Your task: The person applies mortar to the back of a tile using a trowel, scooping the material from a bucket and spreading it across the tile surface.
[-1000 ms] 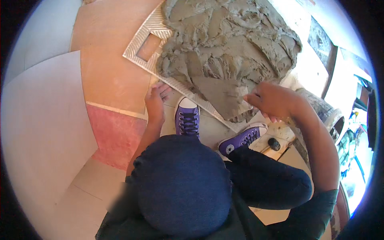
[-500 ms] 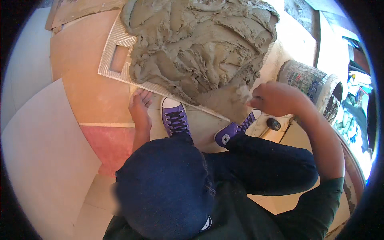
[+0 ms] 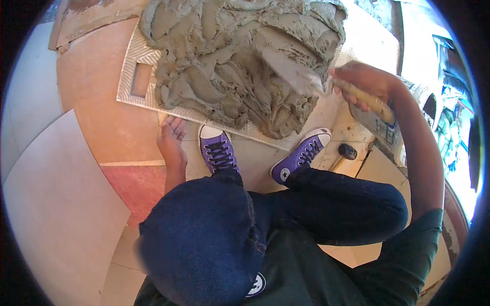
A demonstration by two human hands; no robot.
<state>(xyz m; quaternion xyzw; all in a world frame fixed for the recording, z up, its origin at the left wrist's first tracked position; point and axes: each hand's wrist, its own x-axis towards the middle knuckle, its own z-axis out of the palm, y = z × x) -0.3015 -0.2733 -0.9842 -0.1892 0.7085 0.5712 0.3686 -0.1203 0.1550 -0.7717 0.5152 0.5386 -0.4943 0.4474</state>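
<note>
A tile (image 3: 133, 56) with a ridged pale back and a rectangular cutout lies in front of me. Thick grey mortar (image 3: 219, 61) is heaped over most of it. My right hand (image 3: 365, 84) is wrapped round the light wooden handle of a trowel (image 3: 376, 104). Its blade, blurred by motion, is over the right part of the mortar. Palm up, my left hand (image 3: 173, 136) rests beside the tile's near edge with its fingers stretched out. It holds nothing, and I cannot tell whether the fingertips touch the tile.
A mortar-stained bucket (image 3: 377, 122) stands to the right, partly behind my right arm. A black-headed mallet (image 3: 347, 151) lies near my right shoe (image 3: 301, 153). At left, a large pale panel (image 3: 56, 204) leans beside an orange-tan board (image 3: 97, 92) and a red piece (image 3: 140, 186).
My right hand has swung up and away from me, carrying the trowel from the tile's near right corner back over the mortar. My left hand has barely moved.
</note>
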